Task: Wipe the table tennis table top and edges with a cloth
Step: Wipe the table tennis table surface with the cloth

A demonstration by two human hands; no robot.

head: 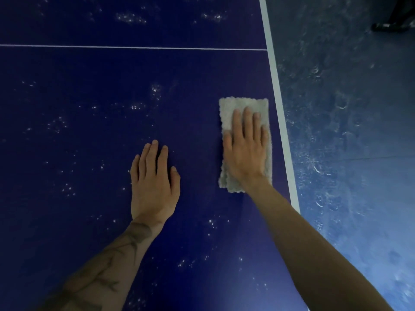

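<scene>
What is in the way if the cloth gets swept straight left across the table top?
The left hand lies flat on the table top just left of the cloth, in the path of its nearer half. The right hand presses the cloth flat. Nothing else visible lies there, only white specks.

- Floor [359, 131]: blue-grey and matte, covered in pale scuffs and ring-shaped marks.
- Floor tone: lighter blue at the near end, darker and greyer at the far end.
- Seam [359, 157]: thin straight line across the floor, about midway along it, with short white scratches by its left end.
- Dark object [390, 21]: on the floor's far right corner, black with a small glossy highlight. It is cut off by the frame edge, so can't tell what it is.
</scene>
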